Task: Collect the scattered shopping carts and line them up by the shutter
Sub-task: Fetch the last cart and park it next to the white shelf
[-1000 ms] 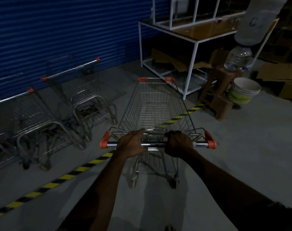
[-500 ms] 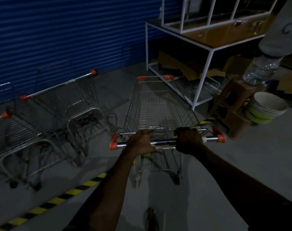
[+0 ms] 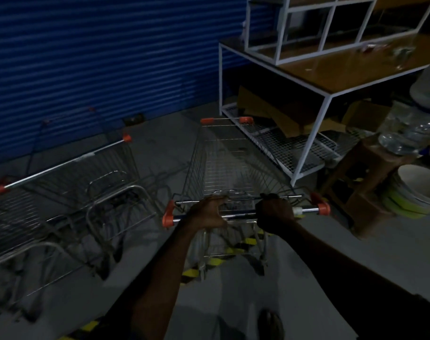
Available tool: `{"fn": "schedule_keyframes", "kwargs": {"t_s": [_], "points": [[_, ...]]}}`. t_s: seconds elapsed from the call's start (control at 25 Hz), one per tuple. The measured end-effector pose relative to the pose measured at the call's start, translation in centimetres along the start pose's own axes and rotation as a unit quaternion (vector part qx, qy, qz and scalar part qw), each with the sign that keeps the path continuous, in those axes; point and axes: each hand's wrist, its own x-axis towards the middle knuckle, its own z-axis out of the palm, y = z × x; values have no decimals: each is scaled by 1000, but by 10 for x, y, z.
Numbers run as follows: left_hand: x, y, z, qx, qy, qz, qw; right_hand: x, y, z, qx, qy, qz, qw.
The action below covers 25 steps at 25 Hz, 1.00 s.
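A wire shopping cart (image 3: 230,165) with orange corner caps stands in front of me, pointing toward the blue shutter (image 3: 98,57). My left hand (image 3: 208,212) grips the left part of its metal handle bar. My right hand (image 3: 274,212) grips the bar further right. Two other carts stand side by side at the left by the shutter, the nearer cart (image 3: 86,177) with its handle turned toward me, the second cart (image 3: 10,231) cut off by the frame edge.
A white-framed table (image 3: 329,99) with a wire lower shelf and cardboard stands right of the cart. Further right are a wooden stool (image 3: 371,190), a large water bottle (image 3: 410,128) and stacked buckets (image 3: 417,192). Yellow-black floor tape (image 3: 216,261) runs under the cart.
The cart has rolled forward over the striped tape, closer to the shutter and the white table. The parked carts now lie nearer on my left. Both hands stay on the handle.
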Motion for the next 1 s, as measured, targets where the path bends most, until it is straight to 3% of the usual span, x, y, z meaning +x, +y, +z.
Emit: {"fn": "schedule_keyframes", "kwargs": {"t_s": [0.44,0.6,0.92,1.0], "points": [[176,-9,-51,2,72,-71,995,219,71,-21,-30,-2,-69,997],[225,-12,-70,39,51,-68,996,286,92,-25,-21,5,-101,995],[316,-69,-127,-60,14,-86,994,403,96,-34,5,108,-209,972],[334,-88,-137,-66,-26,-85,994,426,93,-44,8,93,-209,973]]}}
